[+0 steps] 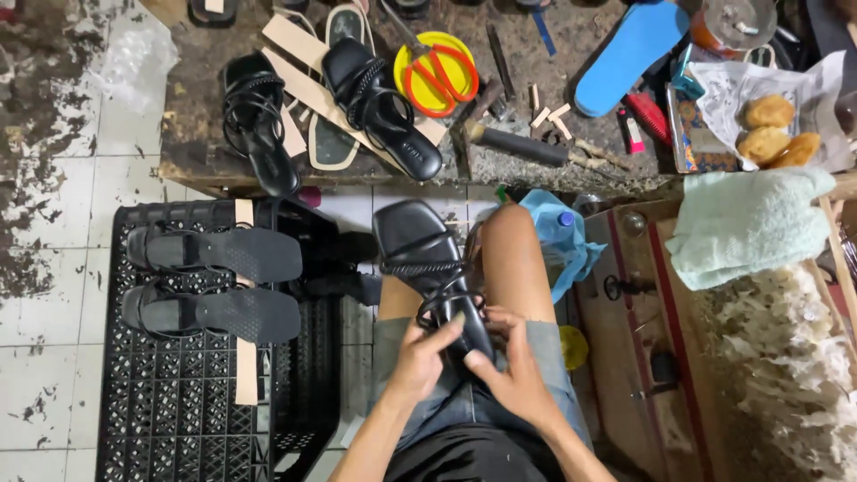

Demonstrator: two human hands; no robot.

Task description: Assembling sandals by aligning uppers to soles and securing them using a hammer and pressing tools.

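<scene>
I had one view only, from the camera worn on the person's head, and it looked almost straight down. It sat close above the lap and knees, which filled the lower centre. The cluttered dark wooden workbench [536, 170] ran across the top edge, and the black plastic lattice crate [178, 402] lay lower left.

Light is even and fairly bright, soft and from overhead, with no hard glare. The pale floor tiles [62, 178] reflect it well, while the black crate [178, 419] and dark sandals swallow detail. Shadows are short and faint, gathered under the worktop [536, 170] edge. The hands [464, 357] and the middle are sharp; the corners bend with wide-lens distortion, and the fluffy heap [786, 357] at right looks slightly washed out.
</scene>
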